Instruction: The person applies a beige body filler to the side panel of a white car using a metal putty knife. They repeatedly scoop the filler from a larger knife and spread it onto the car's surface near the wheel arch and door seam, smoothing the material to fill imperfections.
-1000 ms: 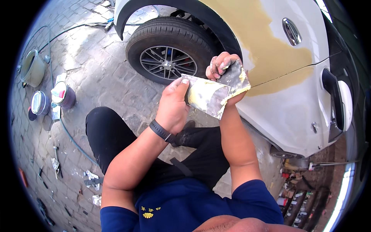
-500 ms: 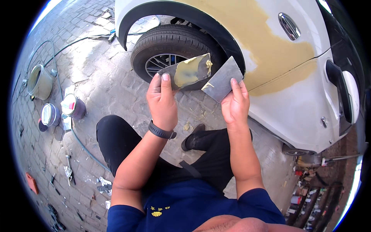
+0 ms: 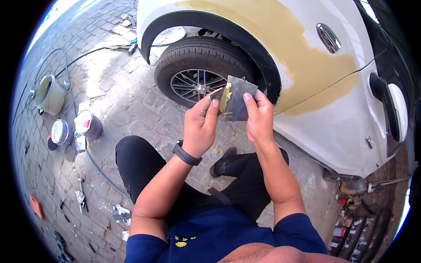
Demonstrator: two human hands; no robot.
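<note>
My left hand [image 3: 200, 122] pinches a dark filler spreader [image 3: 215, 94] by its near end, thumb on top. My right hand [image 3: 260, 122] grips a grey rectangular filler spreader [image 3: 242, 101], thumb on its face. This grey sheet overlaps the left one, hiding much of it. Yellowish body filler [image 3: 226, 95] is bunched along the grey sheet's left edge, where the two spreaders meet. Just beyond my hands are the car's wheel [image 3: 197, 85] and white body, which carries a broad patch of tan filler [image 3: 322, 65].
On the paving at left stand a pale bucket [image 3: 51, 98] and two lidded cans [image 3: 89, 125] [image 3: 62, 132]. A hose [image 3: 103, 175] runs beside my knee. Scattered tools and an orange-red block [image 3: 37, 207] lie at lower left. Cluttered shelves [image 3: 351, 232] stand at lower right.
The two spreaders, apart before, have come together, with the right one now over the left. The filler smeared across the left spreader's face is now mostly covered. The view has shifted slightly.
</note>
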